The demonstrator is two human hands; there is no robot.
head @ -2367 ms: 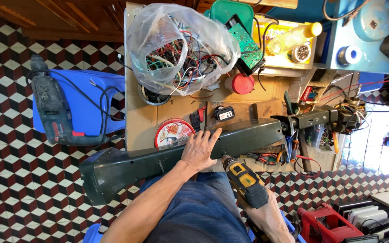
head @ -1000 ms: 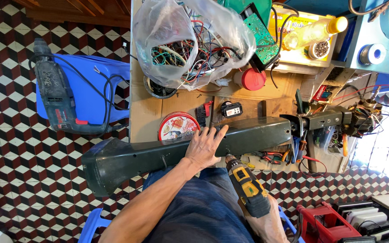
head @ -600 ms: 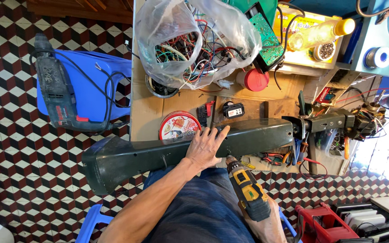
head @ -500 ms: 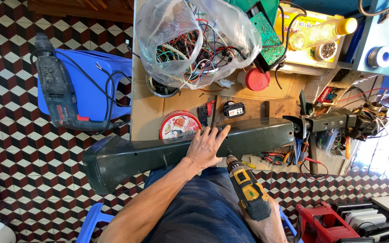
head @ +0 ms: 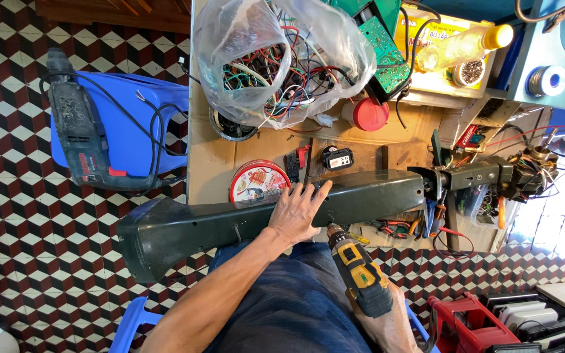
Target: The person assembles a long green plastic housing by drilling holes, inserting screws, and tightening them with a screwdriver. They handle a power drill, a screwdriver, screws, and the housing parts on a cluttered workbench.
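Under spread left fingers dark green housing, right hand gripping yellow drill

The right hand, at the lower edge of the frame, is cut off and mostly hidden behind the yellow drill. The drill's tip, just under the dark green housing, cannot be made out.

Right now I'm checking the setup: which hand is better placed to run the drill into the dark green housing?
Right: the right hand grips the yellow drill, tip at the dark green housing; the left hand lies flat, bracing it.
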